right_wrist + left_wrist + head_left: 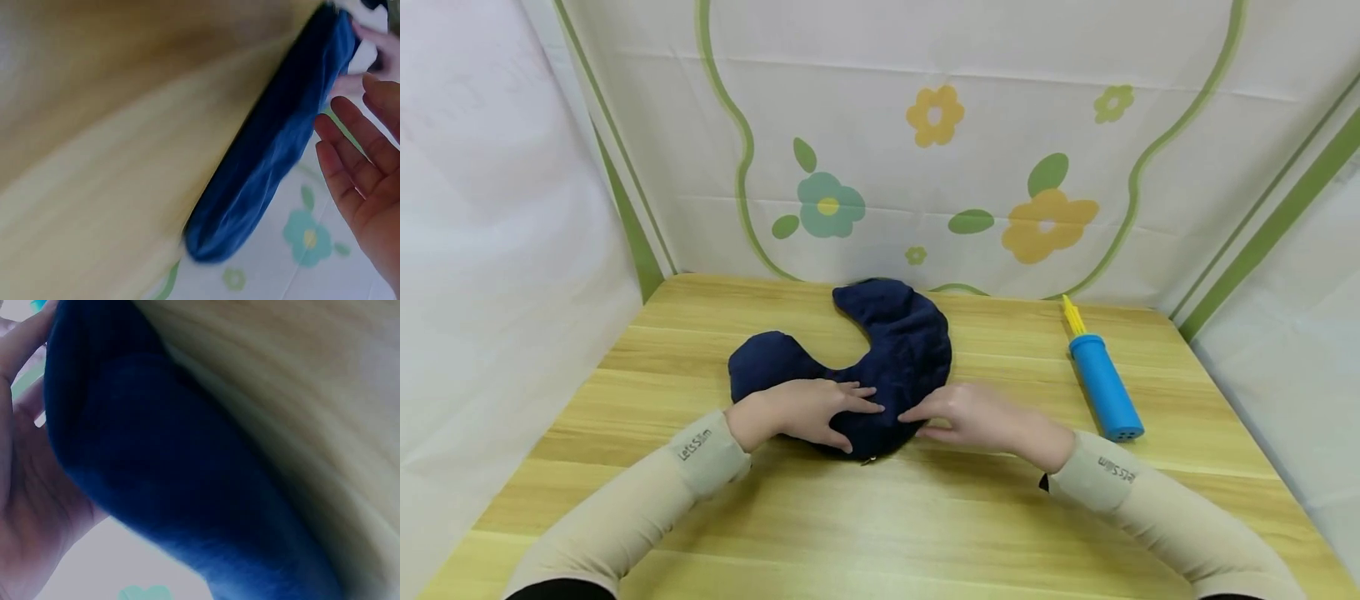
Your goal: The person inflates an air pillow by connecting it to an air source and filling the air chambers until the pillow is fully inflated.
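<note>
A navy U-shaped neck pillow [913, 346] with soft, wrinkled fabric lies on the wooden table, its gap facing the back left. A small zipper pull [868, 460] shows at its near edge. My left hand [808, 410] rests on the pillow's near left part, fingers spread and fairly straight. At the near right edge is my right hand [977, 419], its index finger reaching over the fabric. In the right wrist view the right hand's fingers are loosely bent with nothing in them. The left wrist view shows the pillow [162, 450] close up beside the palm.
A blue hand pump [1107, 387] with a yellow nozzle lies at the right of the table [887, 533]. White cloth with printed flowers [936, 115] hangs behind the table, and pale cloth walls stand at both sides.
</note>
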`<state>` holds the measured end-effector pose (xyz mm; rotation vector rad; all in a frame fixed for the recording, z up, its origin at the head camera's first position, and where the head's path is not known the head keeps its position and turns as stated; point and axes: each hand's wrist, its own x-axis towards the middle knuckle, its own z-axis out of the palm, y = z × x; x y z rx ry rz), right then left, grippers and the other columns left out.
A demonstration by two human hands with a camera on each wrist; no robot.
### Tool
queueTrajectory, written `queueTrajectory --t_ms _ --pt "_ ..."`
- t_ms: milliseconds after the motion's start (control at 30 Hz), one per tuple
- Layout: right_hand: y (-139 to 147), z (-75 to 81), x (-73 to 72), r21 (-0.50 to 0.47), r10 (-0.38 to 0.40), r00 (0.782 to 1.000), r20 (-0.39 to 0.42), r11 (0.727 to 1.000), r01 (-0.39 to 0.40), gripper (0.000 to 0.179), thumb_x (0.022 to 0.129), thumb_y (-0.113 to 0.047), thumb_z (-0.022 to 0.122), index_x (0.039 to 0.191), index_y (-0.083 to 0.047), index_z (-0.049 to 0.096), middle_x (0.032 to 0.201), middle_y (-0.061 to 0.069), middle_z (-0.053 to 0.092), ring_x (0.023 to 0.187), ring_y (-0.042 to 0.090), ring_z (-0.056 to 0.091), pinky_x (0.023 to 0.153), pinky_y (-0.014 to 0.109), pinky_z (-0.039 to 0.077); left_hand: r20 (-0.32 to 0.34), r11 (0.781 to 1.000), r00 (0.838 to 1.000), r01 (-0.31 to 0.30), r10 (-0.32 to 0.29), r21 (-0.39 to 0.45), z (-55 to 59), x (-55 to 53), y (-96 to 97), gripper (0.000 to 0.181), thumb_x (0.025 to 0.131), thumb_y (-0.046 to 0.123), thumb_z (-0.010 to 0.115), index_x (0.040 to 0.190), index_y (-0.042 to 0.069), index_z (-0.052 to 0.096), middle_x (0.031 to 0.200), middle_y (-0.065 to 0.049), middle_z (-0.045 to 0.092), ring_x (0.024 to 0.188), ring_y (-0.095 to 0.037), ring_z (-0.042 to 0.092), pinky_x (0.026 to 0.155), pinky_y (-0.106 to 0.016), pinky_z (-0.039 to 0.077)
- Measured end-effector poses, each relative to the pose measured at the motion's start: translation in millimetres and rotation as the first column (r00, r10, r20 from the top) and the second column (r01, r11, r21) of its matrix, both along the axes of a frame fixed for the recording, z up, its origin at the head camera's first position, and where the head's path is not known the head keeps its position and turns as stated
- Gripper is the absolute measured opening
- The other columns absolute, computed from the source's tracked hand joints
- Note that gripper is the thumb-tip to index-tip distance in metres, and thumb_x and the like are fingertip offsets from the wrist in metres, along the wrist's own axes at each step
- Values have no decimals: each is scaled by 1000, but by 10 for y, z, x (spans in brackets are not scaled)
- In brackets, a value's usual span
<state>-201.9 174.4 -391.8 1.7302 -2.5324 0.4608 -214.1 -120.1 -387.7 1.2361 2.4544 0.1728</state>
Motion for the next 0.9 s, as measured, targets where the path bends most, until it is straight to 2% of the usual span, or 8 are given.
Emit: queueTrajectory --t_ms 167,267,533,700,900 --pt "-212 -56 113 32 128 990 -54 991 -127 24 95 -17 76 118 -12 77 105 -3 75 95 10 70 83 24 55 54 999 998 -31 32 -16 -33 -10 12 72 93 39 77 157 27 46 166 2 29 152 -23 27 117 -49 32" --pt "-333 -98 154 45 167 983 -77 985 -164 23 94 -17 77 116 -12 78 101 -3 75 91 8 70 82 20 54 68 999 997 -36 37 -28 -29 -19 34 73 92 38 78 156 27 46 166 1 30 152 -23 27 118 -50 29" --pt "-516 -156 197 88 138 982 -129 988 -127 19 95 -22 77 113 -16 79 99 -6 75 89 6 70 81 20 54 91 998 994 -54 57 -31 -45 -45 55 72 91 39 79 155 27 48 165 2 31 152 -25 27 119 -52 27" --pt "-586 -175 208 115 115 977 -179 989 -95 16 92 -24 79 108 -19 80 94 -8 74 84 6 69 75 20 54 100 998 993 -56 59 -31 -46 -43 61 72 91 39 80 154 26 49 165 2 31 151 -26 28 119 -51 28" --pt "-688 -199 194 191 163 956 -245 975 -117 12 93 -26 78 104 -23 78 92 -10 71 82 5 68 69 18 53 106 998 992 -60 64 -37 -48 -66 59 71 90 36 81 154 25 51 164 0 33 151 -28 29 118 -51 29"
